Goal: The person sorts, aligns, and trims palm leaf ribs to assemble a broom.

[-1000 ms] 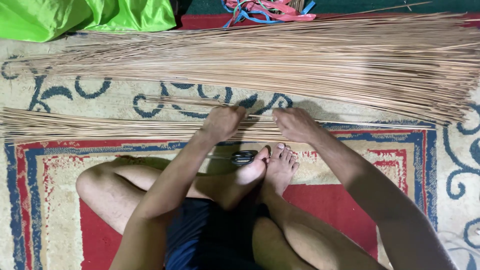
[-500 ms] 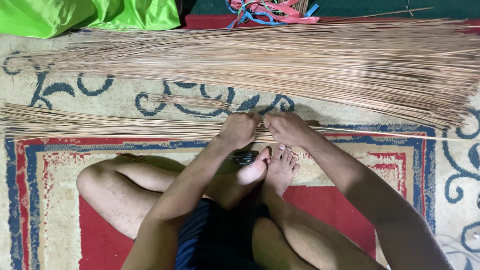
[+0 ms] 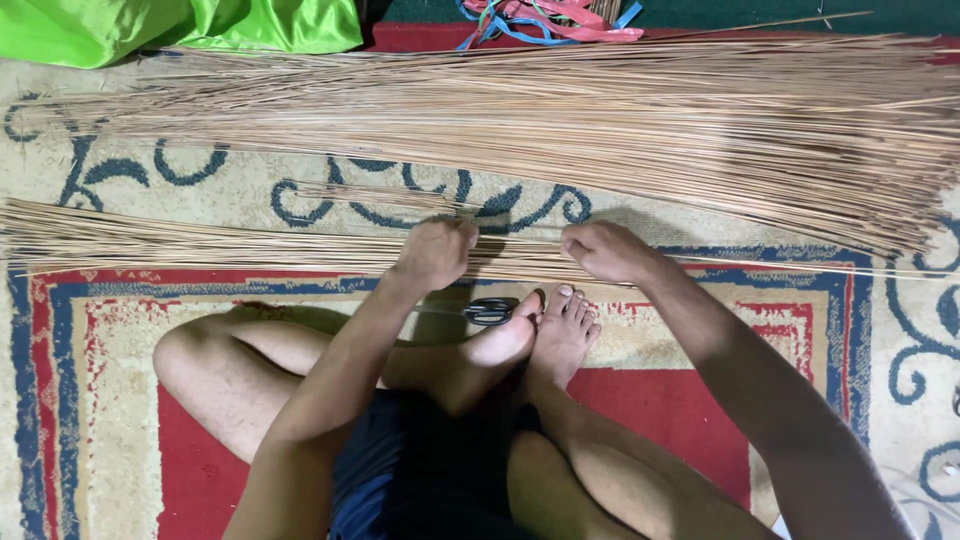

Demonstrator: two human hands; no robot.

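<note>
Far left, the near bundle of thin sticks [image 3: 200, 245] starts at the carpet's edge and runs flat across the patterned carpet [image 3: 880, 330], just in front of the seated person's knees. It looks gathered and roughly squared off, but nothing binds it yet as far as the view shows.

Moving right, the left hand [image 3: 435, 252] sits knuckles-up on that bundle, fingers curled down over the sticks in a closed hold. A narrow gap, then the right hand [image 3: 605, 250] presses on the same bundle, fingers folded onto the sticks; whether they wrap fully underneath cannot be told. Below and between the hands, dark scissors [image 3: 488, 311] lie on the carpet beside the bare feet [image 3: 545, 335], untouched.

Behind it all, the big loose heap of sticks [image 3: 560, 120] spreads across the whole width, fanning wider to the right. By the look of it, only a small share has been pulled out, and most remains unsorted.

No packages, labels or signs show. Top left lies bright green cloth [image 3: 170, 25]; top centre, a tangle of pink and blue straps [image 3: 550, 18].
</note>
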